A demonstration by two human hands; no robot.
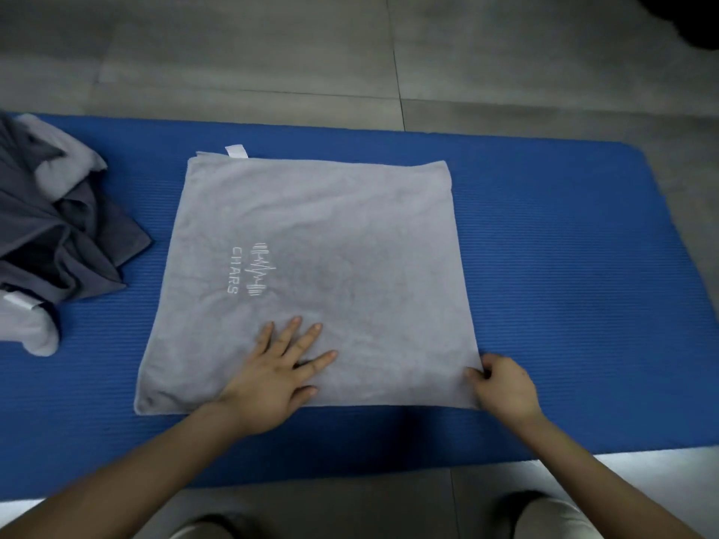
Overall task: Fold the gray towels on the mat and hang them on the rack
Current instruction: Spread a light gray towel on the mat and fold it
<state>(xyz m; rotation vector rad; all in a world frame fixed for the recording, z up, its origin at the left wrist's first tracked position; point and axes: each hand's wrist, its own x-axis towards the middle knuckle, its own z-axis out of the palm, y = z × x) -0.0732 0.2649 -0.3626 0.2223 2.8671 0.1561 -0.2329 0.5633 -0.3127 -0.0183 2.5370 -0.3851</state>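
Note:
A light gray towel [334, 235] with a white logo and a white tag at its far edge lies flat, folded into a near square, on the blue mat [564, 266]. My left hand [280, 367] rests flat on the towel's near part, fingers spread. At the towel's near right corner my right hand [502, 383] pinches the edge between thumb and fingers. The rack is not in view.
A crumpled pile of dark and light gray towels [50, 235] sits on the mat's left end. Gray tiled floor [350, 52] surrounds the mat. My knees show at the bottom edge. A dark shape fills the top right corner.

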